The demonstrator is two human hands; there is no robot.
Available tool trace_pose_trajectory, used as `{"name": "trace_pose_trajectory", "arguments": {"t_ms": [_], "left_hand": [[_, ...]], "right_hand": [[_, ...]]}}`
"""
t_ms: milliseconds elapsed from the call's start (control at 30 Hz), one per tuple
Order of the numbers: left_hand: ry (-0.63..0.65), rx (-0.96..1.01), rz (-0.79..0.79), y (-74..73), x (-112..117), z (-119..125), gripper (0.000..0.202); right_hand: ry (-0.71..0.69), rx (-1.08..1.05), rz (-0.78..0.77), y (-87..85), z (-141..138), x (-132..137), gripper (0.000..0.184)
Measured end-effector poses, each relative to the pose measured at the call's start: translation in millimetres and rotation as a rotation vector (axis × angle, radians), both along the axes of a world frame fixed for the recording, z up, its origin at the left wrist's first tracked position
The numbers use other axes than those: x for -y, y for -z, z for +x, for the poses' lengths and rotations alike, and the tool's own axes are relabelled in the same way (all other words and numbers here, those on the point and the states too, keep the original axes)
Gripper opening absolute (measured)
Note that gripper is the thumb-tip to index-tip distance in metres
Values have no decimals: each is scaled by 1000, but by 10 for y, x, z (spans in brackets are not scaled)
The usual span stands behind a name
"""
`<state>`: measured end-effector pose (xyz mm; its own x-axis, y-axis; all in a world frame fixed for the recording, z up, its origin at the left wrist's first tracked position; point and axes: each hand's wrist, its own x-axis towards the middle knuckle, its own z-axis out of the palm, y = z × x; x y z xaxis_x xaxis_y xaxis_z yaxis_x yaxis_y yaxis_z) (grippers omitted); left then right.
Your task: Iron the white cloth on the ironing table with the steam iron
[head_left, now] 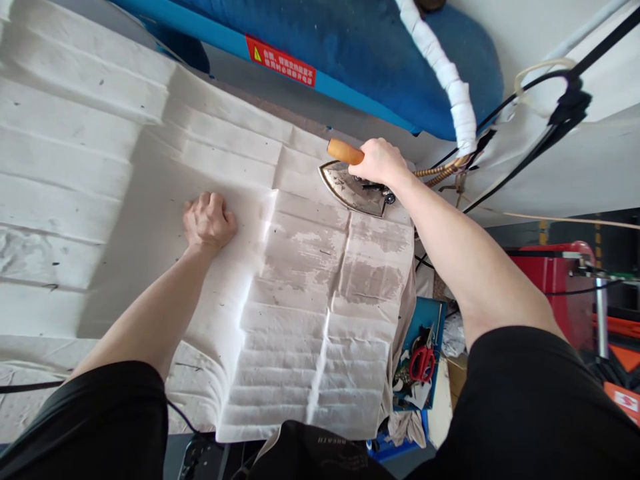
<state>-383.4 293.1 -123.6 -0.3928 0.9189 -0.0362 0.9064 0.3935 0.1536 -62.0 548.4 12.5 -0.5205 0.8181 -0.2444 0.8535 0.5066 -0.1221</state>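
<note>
My right hand [383,162] is wrapped round the wooden handle of a clothes iron [350,187]. The metal soleplate rests near the far right edge of a creased white cloth [295,313]. Damp, darker patches show on the cloth on the near side of the iron. Further left, my left hand [209,223] is closed in a fist and pressed knuckles-forward on the cloth, with no object visible in it. A braided hose and cables run from the iron's back to the right.
A blue padded board [350,47] with a red warning label [281,61] lies beyond the cloth. A white-wrapped hose [445,73] hangs down at upper right. Right of the cloth, a blue tray [433,320] holds red-handled scissors [423,360]. A red case [545,287] stands farther right.
</note>
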Motion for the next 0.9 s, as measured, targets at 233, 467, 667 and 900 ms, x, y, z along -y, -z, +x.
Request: {"name": "trace_pose_trajectory", "arguments": {"t_ms": [233, 467, 667, 900], "left_hand": [[12, -58, -53, -48, 0, 21, 24], [27, -81, -71, -65, 4, 32, 25], [20, -69, -75, -62, 5, 25, 23], [21, -43, -45, -57, 7, 17, 21]], "right_hand": [[16, 22, -40, -59, -9, 12, 55], [39, 6, -35, -54, -27, 29, 49], [4, -33, -19, 21, 10, -23, 54], [26, -16, -23, 35, 33, -35, 50]]}}
